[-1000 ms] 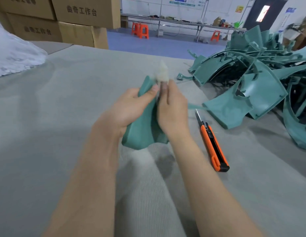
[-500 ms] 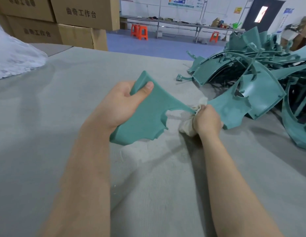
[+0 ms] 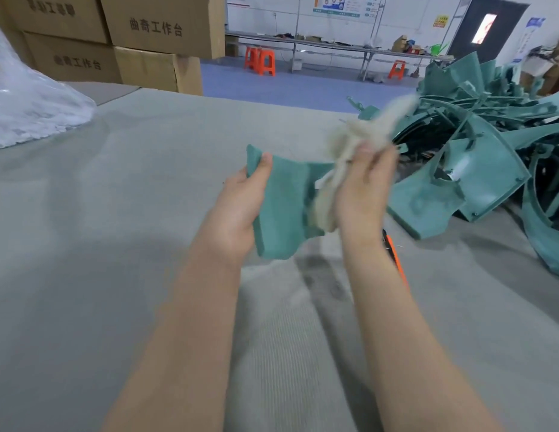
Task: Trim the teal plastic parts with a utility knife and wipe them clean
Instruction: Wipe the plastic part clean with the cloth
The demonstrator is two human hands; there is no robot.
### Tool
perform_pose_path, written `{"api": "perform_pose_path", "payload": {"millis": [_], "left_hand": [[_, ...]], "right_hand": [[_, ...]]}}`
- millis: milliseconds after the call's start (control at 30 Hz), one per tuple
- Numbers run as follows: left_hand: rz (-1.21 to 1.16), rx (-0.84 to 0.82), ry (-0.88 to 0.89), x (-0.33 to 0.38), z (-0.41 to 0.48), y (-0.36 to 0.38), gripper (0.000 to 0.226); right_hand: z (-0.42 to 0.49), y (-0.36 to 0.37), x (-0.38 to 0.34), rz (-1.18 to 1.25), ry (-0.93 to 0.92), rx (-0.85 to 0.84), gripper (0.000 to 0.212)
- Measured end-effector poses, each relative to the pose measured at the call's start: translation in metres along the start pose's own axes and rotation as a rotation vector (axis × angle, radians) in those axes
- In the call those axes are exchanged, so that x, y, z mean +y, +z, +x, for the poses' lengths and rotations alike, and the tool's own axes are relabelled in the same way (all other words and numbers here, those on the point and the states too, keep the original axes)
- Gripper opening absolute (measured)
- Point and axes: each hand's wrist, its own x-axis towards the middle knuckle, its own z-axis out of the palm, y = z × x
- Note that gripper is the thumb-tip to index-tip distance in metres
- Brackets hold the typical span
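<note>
Teal part [image 3: 283, 207] gripped by left hand [image 3: 237, 210], right hand [image 3: 362, 194] pressing cloth [image 3: 343, 163].

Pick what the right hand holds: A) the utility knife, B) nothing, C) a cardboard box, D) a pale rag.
D: the right hand grips the pale rag against the teal part held by the left hand; the utility knife lies on the table.

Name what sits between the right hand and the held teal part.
A whitish rag, held by the right hand, against the teal part; head view.
</note>
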Motion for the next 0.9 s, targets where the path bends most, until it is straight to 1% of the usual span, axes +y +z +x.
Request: {"api": "perform_pose_path", "payload": {"millis": [33, 67, 100, 133, 167, 233, 300, 367, 433, 500, 533, 567, 600, 700, 733, 767, 833, 900], "left_hand": [[-0.110, -0.063, -0.039, -0.003, 0.000, 0.007, 0.038], [-0.219, -0.113, -0.051, -0.004, -0.001, 0.010, 0.045], [-0.318, -0.143, -0.032, -0.006, -0.001, 0.010, 0.050], [-0.414, -0.158, 0.004, -0.008, -0.001, 0.005, 0.053], [-0.499, -0.150, 0.049, -0.009, -0.001, -0.002, 0.053], [-0.633, -0.076, 0.122, -0.009, 0.000, -0.014, 0.049], [-0.647, -0.059, 0.097, -0.005, 0.003, -0.016, 0.051], [-0.549, -0.116, 0.006, -0.002, -0.002, -0.005, 0.060], [-0.450, -0.212, -0.085, -0.002, -0.009, 0.012, 0.068], [-0.343, -0.272, -0.102, -0.002, -0.011, 0.023, 0.072], [-0.333, -0.270, -0.092, 0.001, -0.011, 0.025, 0.073], [-0.356, -0.245, -0.088, 0.003, -0.010, 0.021, 0.073], [-0.392, -0.188, -0.059, 0.001, -0.010, 0.013, 0.072], [-0.493, -0.011, 0.132, -0.004, -0.006, -0.014, 0.066], [-0.517, 0.013, 0.166, -0.004, -0.008, -0.017, 0.059], [-0.600, -0.034, 0.136, 0.000, -0.007, -0.016, 0.052], [-0.692, -0.112, 0.075, 0.007, -0.003, -0.005, 0.051], [-0.674, -0.119, 0.054, 0.008, -0.003, 0.005, 0.051]], "right_hand": [[-0.015, 0.012, -0.005, -0.044, -0.029, -0.192, 0.022], [-0.030, 0.023, -0.007, -0.102, -0.057, -0.379, 0.027], [-0.044, 0.030, -0.009, -0.146, -0.091, -0.527, 0.037], [-0.054, 0.035, -0.009, -0.172, -0.134, -0.628, 0.046], [-0.062, 0.038, -0.009, -0.188, -0.183, -0.694, 0.050], [-0.071, 0.041, -0.010, -0.198, -0.258, -0.762, 0.051], [-0.068, 0.041, -0.011, -0.154, -0.240, -0.750, 0.050], [-0.054, 0.040, -0.012, -0.088, -0.113, -0.662, 0.049], [-0.032, 0.031, -0.008, -0.073, 0.034, -0.550, 0.046], [-0.019, 0.020, -0.002, -0.052, 0.138, -0.483, 0.042], [-0.022, 0.018, -0.005, -0.038, 0.138, -0.492, 0.041], [-0.031, 0.018, -0.009, -0.047, 0.089, -0.528, 0.039], [-0.044, 0.021, -0.014, -0.069, 0.014, -0.582, 0.039], [-0.074, 0.036, -0.022, -0.137, -0.294, -0.723, 0.047], [-0.072, 0.039, -0.021, -0.143, -0.315, -0.734, 0.047], [-0.067, 0.040, -0.020, -0.147, -0.310, -0.732, 0.047], [-0.055, 0.038, -0.018, -0.159, -0.271, -0.695, 0.047], [-0.047, 0.036, -0.015, -0.173, -0.238, -0.658, 0.048]]}}
